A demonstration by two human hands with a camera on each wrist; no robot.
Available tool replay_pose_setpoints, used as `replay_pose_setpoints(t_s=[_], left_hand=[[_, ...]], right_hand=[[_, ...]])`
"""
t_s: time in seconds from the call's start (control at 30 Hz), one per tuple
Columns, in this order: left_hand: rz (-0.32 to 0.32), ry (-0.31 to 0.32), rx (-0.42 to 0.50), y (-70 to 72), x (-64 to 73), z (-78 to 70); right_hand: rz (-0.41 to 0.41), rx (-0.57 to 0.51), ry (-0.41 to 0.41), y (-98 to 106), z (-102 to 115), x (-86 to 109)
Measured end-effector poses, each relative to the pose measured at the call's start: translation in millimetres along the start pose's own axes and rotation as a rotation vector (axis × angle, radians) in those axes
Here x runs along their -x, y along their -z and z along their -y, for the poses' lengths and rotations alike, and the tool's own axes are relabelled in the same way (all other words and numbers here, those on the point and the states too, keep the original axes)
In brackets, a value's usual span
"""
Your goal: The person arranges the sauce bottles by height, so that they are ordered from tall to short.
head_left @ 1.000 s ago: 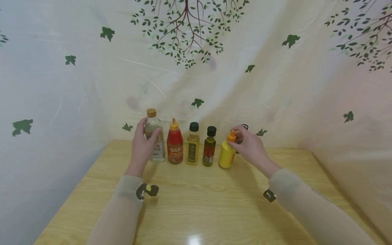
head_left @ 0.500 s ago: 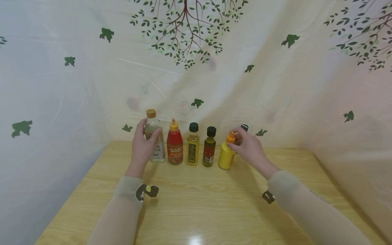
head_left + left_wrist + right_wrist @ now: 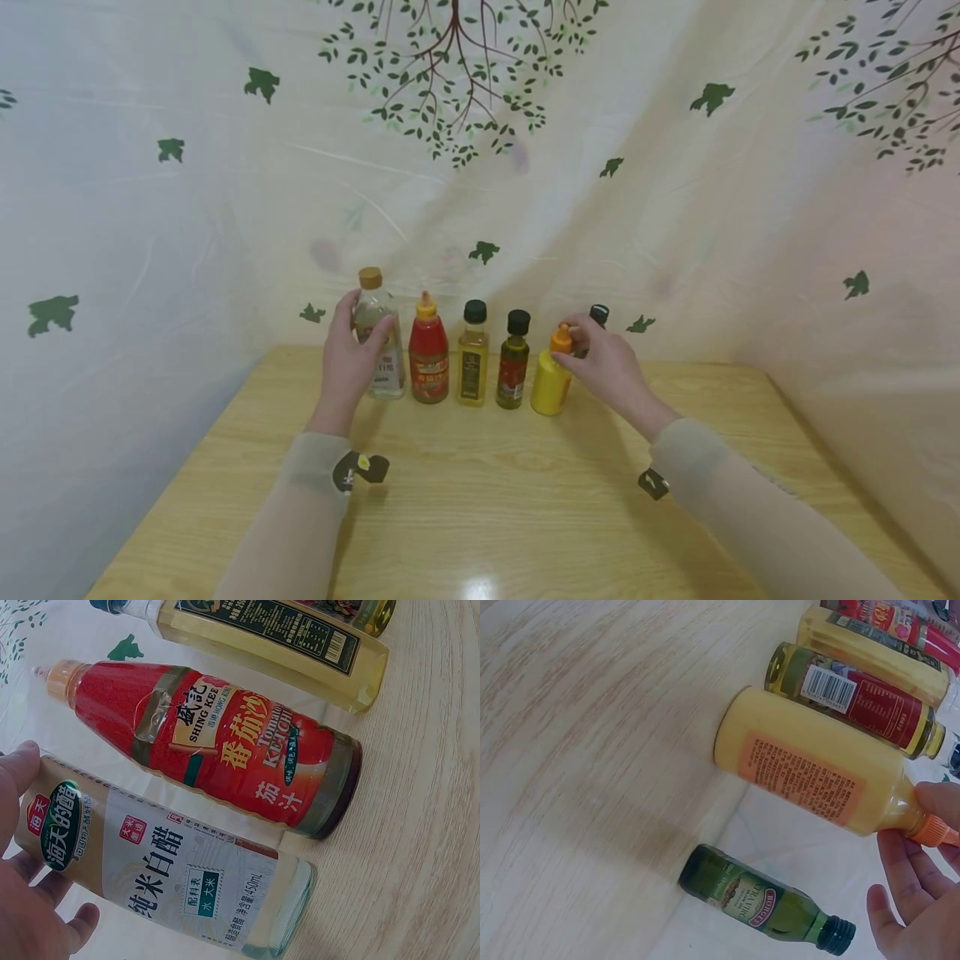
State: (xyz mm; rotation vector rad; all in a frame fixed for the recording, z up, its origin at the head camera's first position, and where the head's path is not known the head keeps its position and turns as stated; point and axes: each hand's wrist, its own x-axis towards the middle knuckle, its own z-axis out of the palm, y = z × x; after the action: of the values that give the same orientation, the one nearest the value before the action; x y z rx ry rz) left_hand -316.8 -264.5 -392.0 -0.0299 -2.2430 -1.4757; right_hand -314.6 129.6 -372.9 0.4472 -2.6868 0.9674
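My left hand [image 3: 347,358] grips the upper body of a clear white-vinegar bottle [image 3: 187,870], which stands upright at the left end of a row of bottles. Beside it is a red ketchup bottle [image 3: 225,742] with a yellow cap. A pale-yellow oil bottle [image 3: 472,367] and a smaller dark oil bottle [image 3: 512,371] follow to the right. My right hand [image 3: 613,360] pinches the neck of a yellow squeeze bottle [image 3: 802,765] just below its orange cap. Behind that hand stands a small green olive oil bottle [image 3: 754,900], mostly hidden in the head view.
The bottles stand near the back edge of a wooden table [image 3: 480,492]. Right behind the table hangs a pale curtain [image 3: 225,217] printed with leaves and branches.
My right hand has shifted the yellow squeeze bottle slightly left, towards the dark oil bottle. More of the green bottle's cap shows behind the hand. The left hand has stayed in place.
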Motion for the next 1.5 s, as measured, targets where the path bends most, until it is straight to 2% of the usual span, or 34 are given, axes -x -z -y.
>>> replay_pose_setpoints(t_s=[0.67,0.97,1.23,1.5], left_hand=[[-0.001,0.001,0.004,0.4,1.6,-0.1],[-0.005,-0.006,0.001,0.1,0.4,2.5],[0.000,-0.016,0.007,0.8,-0.9,-0.7],[0.001,-0.014,0.006,1.1,-1.1,-0.1]], right_hand=[[-0.008,-0.001,0.034,-4,1,0.5],[0.028,-0.020,0.008,-5,0,-1.3],[0.055,-0.009,-0.001,1,3,-0.7],[0.043,0.006,0.008,12,0,-3.6]])
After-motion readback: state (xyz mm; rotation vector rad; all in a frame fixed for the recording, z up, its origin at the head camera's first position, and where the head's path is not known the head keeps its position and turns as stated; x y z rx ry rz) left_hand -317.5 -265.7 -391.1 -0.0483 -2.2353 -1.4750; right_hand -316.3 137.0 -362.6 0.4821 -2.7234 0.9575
